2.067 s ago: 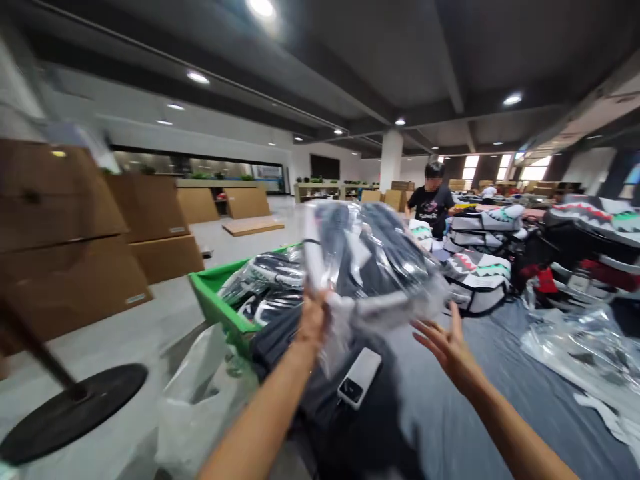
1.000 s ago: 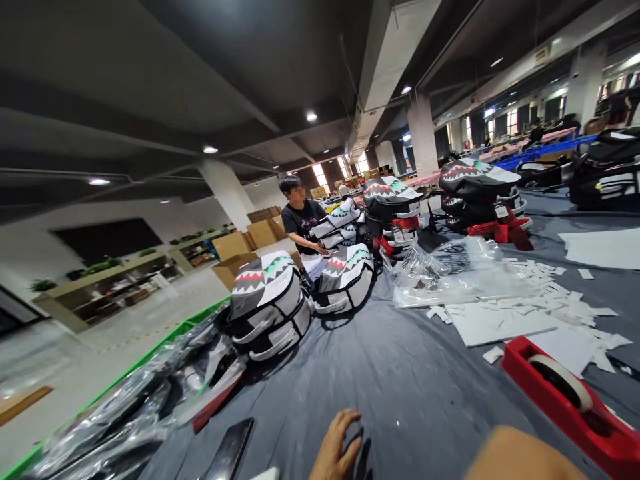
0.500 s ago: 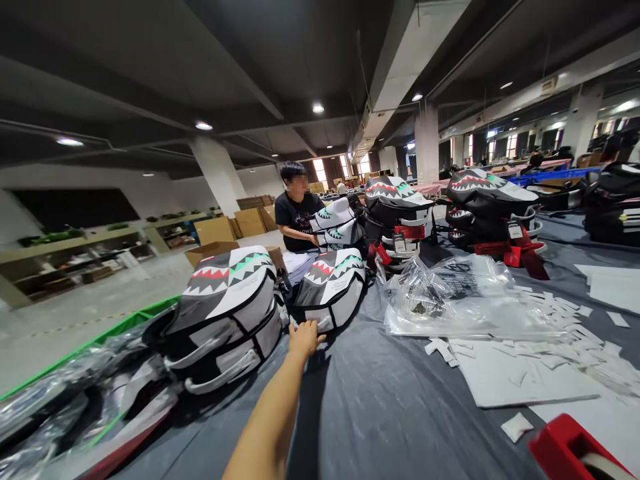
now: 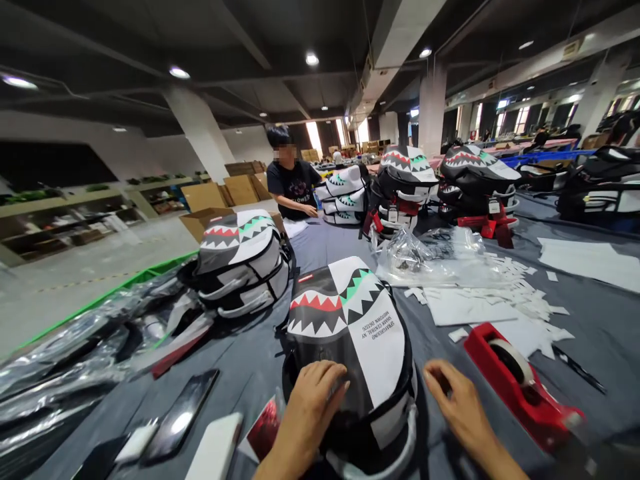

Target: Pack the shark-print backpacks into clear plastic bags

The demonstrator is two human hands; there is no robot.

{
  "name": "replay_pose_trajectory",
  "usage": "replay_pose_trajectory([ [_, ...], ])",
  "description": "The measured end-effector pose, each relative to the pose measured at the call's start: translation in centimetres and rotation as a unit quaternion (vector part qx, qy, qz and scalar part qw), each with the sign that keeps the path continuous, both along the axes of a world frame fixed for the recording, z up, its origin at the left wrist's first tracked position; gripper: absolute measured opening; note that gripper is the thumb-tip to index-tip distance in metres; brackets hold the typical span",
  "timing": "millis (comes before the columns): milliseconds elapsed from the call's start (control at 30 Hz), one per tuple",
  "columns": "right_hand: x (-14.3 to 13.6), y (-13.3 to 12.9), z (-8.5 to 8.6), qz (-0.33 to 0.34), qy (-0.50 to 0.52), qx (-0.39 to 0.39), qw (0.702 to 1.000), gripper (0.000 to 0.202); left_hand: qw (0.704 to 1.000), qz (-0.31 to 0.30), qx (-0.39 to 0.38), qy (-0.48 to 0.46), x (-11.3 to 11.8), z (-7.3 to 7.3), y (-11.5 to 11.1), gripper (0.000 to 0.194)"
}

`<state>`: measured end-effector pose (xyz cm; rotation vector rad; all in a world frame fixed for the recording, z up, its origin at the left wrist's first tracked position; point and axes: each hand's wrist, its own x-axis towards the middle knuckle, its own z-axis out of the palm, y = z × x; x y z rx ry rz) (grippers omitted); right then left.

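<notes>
A black, grey and white backpack (image 4: 345,333) with a red and green shark-tooth print lies on the grey-covered table right in front of me. My left hand (image 4: 315,403) is over its near left side, fingers bent and a little apart, gripping nothing; whether it presses on the fabric I cannot tell. Just off the bag's right side is my right hand (image 4: 457,400), open, with thumb and fingers apart. A pale handle (image 4: 407,440) shows at the bag's near end. Beside my left wrist a red and white card or tag (image 4: 263,427) is partly covered.
A red tape dispenser (image 4: 520,387) and pen (image 4: 580,370) lie right. Left are a phone (image 4: 183,413), a white box (image 4: 215,447), stacked backpacks (image 4: 240,267) and plastic-wrapped goods (image 4: 100,347). Clear bags (image 4: 425,257) and white packets (image 4: 530,293) lie beyond. A co-worker (image 4: 290,177) stands opposite.
The backpack that my left hand touched farther off is now close in front of me. My right hand has come into view. The co-worker's bag now sits on a stack.
</notes>
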<state>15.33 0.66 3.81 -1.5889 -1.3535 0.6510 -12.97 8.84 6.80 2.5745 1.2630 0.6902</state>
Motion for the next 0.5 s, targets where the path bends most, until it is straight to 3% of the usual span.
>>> replay_pose_trajectory([
  [67,-0.2,0.4,1.4,-0.027,-0.054,-0.019,0.998,0.039,0.991,-0.058,-0.116,0.039,-1.3,-0.5,-1.7,0.035],
  [133,-0.6,0.6,2.0,-0.032,-0.095,-0.063,0.993,0.038,0.967,-0.117,-0.190,0.125,-0.8,-1.5,-3.2,0.077],
  [200,-1.2,0.4,1.7,-0.027,-0.102,-0.069,0.992,0.037,0.943,-0.121,-0.209,0.231,1.1,-2.8,-4.6,0.117],
  [267,-1.9,-0.2,0.7,-0.009,-0.072,-0.037,0.997,0.035,0.923,-0.096,-0.201,0.314,3.4,-3.9,-5.8,0.131],
  [333,-2.5,-1.1,-0.5,0.010,-0.028,-0.003,1.000,0.036,0.913,-0.081,-0.175,0.359,5.2,-4.9,-6.6,0.127],
  [400,-2.6,-1.9,-1.3,0.017,0.006,0.018,1.000,0.041,0.912,-0.089,-0.144,0.375,6.0,-5.3,-6.7,0.104],
  [500,-1.4,-1.6,-1.0,0.053,0.029,-0.011,0.998,0.045,0.904,-0.136,-0.167,0.369,4.6,-4.3,-5.5,0.074],
])
